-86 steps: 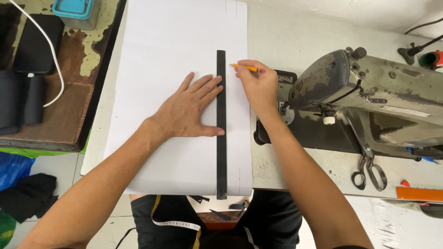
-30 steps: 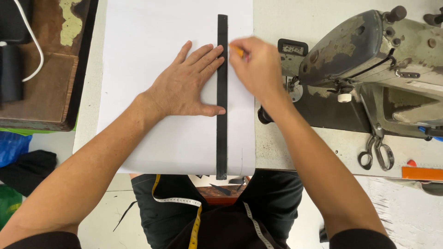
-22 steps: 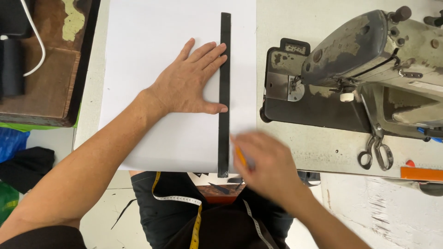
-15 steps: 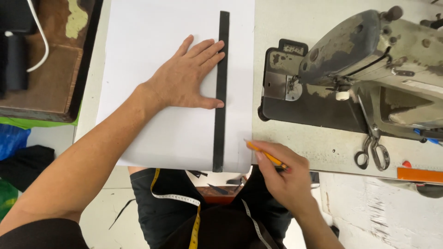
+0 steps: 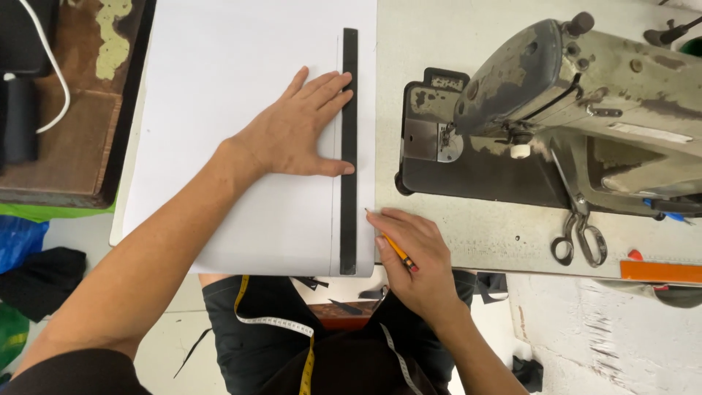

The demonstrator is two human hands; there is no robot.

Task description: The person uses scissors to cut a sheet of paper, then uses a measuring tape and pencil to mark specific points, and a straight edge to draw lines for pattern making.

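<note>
Head view: I see left hand (image 5: 296, 132) spread flat, holding nothing, pressing black ruler (image 5: 349, 146) onto white paper sheet (image 5: 241, 110), likely to stop slip. Right hand (image 5: 411, 260) closed round yellow pencil (image 5: 391, 243), tip just right of ruler near its lower end. Sewing machine (image 5: 570, 110) well right of ruler. Count: one ruler, one pencil, one sheet, one pair of scissors (image 5: 579, 232).

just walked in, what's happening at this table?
A person is ruling lines on a large white sheet of paper laid on the table beside a grey sewing machine. The left hand lies flat on the paper, fingertips pressed against a long black ruler near the sheet's right edge. The right hand holds a yellow pencil with its tip at the paper's right edge, just right of the ruler. Scissors lie by the machine, and a measuring tape hangs from the person's neck.
</note>
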